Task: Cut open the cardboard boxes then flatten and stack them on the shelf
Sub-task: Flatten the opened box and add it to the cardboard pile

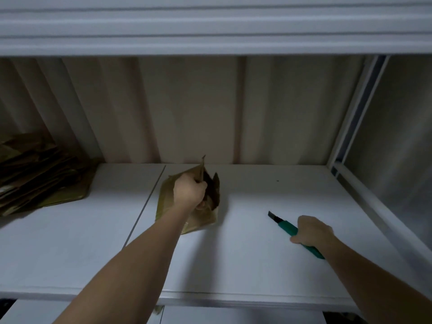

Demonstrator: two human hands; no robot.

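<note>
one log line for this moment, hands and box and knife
left hand grips cardboard box on shelf | right hand holds green utility knife, blade out | flattened stack far left

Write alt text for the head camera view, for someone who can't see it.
A person's left hand grips a partly opened cardboard box on a white shelf, while the right hand holds a green utility knife, blade out. Flattened cardboard is stacked at far left.

Cardboard box [187, 206] sat mid-shelf [245, 265] in the left hand [188, 191], flattened stack [39, 174] far left of those fingers [203, 183], knife [294, 231] in the right hand [313, 231], well right of the box.
</note>
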